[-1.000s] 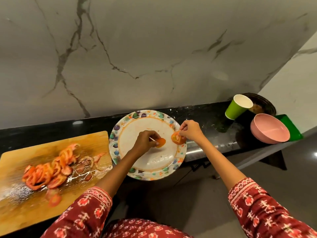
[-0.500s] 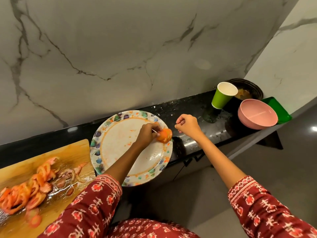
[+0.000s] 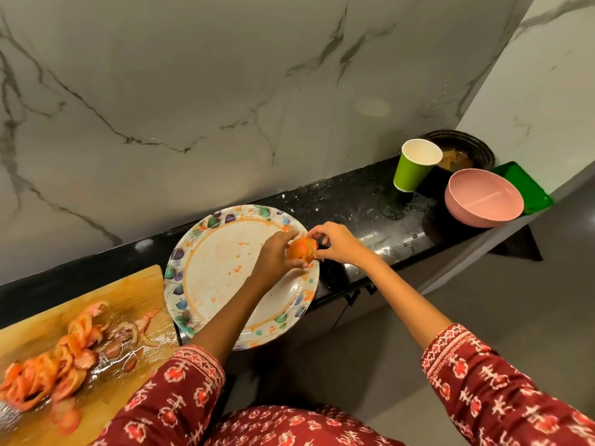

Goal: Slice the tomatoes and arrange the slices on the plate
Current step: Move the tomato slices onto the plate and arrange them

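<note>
While hands [image 3: 302, 249] hold slices [image 3: 302, 249].

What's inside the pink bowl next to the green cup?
The round pink bowl looks empty: only its smooth pink inside shows. The near wall hides a little of the bottom. The green paper cup beside it shows a white inside, but its bottom is out of sight.

A home kitchen; a black speckled counter [image 3: 354, 201] runs along a marble-veined wall [image 3: 225, 91]; on the counter sit a flowered plate [image 3: 193, 252], to its left a wet wooden cutting board [image 3: 42, 320] heaped with tomato slices [image 3: 64, 358], to its right a green paper cup [image 3: 415, 165] and a pink bowl [image 3: 483, 197].
</note>
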Tool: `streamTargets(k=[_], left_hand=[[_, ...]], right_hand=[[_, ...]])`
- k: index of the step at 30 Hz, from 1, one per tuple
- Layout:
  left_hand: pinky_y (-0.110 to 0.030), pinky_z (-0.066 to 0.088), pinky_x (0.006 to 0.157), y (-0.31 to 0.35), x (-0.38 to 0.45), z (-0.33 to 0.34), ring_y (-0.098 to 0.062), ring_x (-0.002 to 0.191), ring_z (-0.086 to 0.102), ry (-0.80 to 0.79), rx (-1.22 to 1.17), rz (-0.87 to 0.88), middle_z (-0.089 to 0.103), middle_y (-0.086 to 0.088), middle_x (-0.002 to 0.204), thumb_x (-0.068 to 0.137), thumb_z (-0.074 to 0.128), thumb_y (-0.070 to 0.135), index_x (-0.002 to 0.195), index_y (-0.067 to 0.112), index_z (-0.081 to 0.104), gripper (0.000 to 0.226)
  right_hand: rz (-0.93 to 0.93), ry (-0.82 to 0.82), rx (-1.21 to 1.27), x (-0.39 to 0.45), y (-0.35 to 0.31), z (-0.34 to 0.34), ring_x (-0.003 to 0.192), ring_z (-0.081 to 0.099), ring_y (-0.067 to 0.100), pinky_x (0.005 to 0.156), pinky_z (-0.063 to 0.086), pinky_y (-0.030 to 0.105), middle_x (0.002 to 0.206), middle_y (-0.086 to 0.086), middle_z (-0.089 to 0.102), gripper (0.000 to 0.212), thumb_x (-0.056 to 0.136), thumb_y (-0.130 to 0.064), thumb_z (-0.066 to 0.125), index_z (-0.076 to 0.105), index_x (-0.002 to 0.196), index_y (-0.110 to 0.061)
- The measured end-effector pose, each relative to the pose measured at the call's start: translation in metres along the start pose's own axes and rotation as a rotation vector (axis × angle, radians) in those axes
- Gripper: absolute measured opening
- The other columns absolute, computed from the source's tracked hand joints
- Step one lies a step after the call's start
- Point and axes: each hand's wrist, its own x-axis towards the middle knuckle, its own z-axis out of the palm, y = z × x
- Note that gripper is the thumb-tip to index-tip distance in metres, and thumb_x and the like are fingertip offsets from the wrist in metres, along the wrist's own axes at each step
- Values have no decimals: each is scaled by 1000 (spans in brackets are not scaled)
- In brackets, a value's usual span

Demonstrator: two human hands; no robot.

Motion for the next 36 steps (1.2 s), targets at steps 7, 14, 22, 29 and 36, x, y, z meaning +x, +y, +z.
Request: streamTargets(k=[7, 14, 22, 29, 36], left_hand=[[-36, 46, 96, -3, 0, -2, -24, 114, 53, 26, 25, -31, 51, -9, 133, 71, 78, 26, 135, 15, 46, 72], [-37, 40, 101, 0, 0, -3, -24, 123, 46, -33, 120, -39, 45, -6, 140, 68, 80, 33, 141, 19, 37, 86], [-34, 41, 99, 6, 1, 2, -24, 122, 47, -14, 147, -31, 47, -8, 137, 74, 76, 29, 139, 17, 37, 77], [-35, 38, 101, 9, -1, 3, -25, 126, 42, -26, 125, -30, 42, -7, 142, 72, 77, 29, 142, 18, 33, 83], [-36, 39, 100, -10, -12, -7, -25, 120, 48, 22, 59, -78, 48, -8, 137, 68, 80, 30, 139, 19, 37, 84]], right_hand=[[-41, -79, -91, 4, -1, 1, 102, 48, 20, 88, 46, 34, 113, 10, 49, 47, 80, -20, 71, 57, 125, -21], [-40, -98, -67, 3, 4, 2, 102, 48, 19, 89, 46, 35, 114, 8, 48, 58, 75, -22, 76, 53, 127, -19], [-47, -161, 53, 9, 1, -9, 69, 52, 6, 65, 46, 15, 97, 4, 57, 47, 80, -4, 70, 59, 125, -15], [-13, -171, 99, 8, 7, -10, 69, 52, 8, 64, 49, 20, 96, 6, 55, 49, 81, -2, 68, 56, 128, -13], [46, -7, 145, 2, 13, -9, 69, 53, 10, 84, 52, 34, 99, 4, 57, 50, 77, -10, 75, 56, 124, -11]])
